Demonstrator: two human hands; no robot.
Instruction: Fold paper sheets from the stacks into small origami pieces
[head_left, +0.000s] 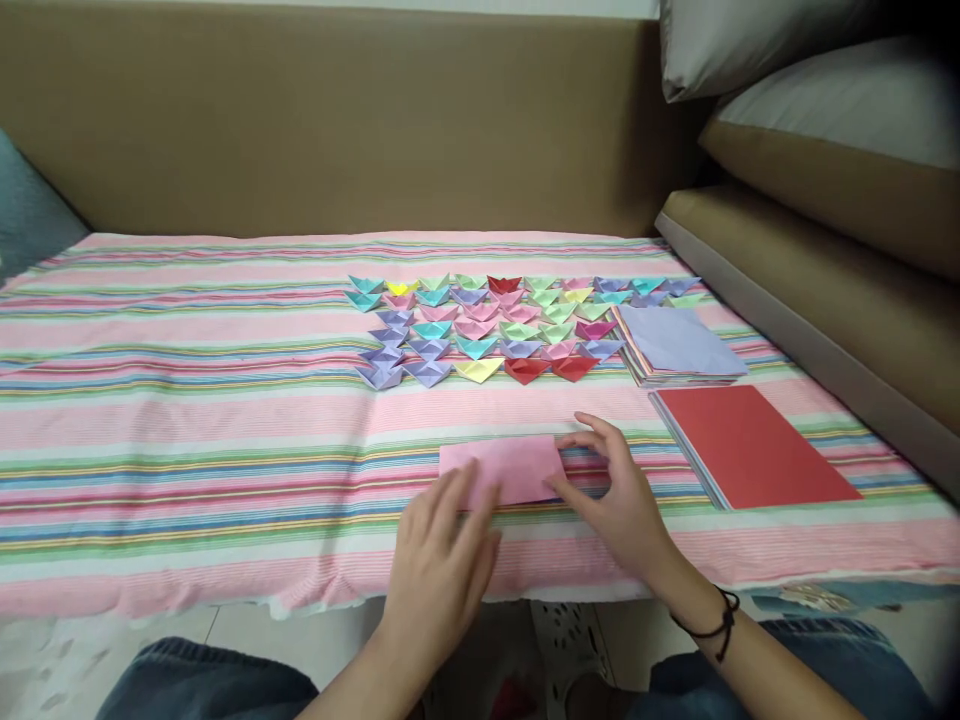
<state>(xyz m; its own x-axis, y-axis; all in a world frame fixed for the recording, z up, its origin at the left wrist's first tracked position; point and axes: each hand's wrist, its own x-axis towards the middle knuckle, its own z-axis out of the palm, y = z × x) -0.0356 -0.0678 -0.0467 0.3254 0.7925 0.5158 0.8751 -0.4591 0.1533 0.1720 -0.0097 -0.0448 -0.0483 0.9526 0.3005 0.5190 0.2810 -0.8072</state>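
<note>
A folded pink sheet of paper (504,468) lies near the front edge of the striped cloth (187,400). My left hand (439,570) rests flat with its fingers stretched out on the sheet's left end. At the sheet's right edge is my right hand (619,500), fingers apart and curved, fingertips touching the paper. Beyond the sheet lie several rows of small folded paper boats (510,325) in many colours.
Two stacks of paper lie to the right: one topped with lilac (679,342), one topped with red (754,445). A brown sofa back (337,120) rises behind the cloth, with cushions (825,130) at the right. My knees in jeans show below.
</note>
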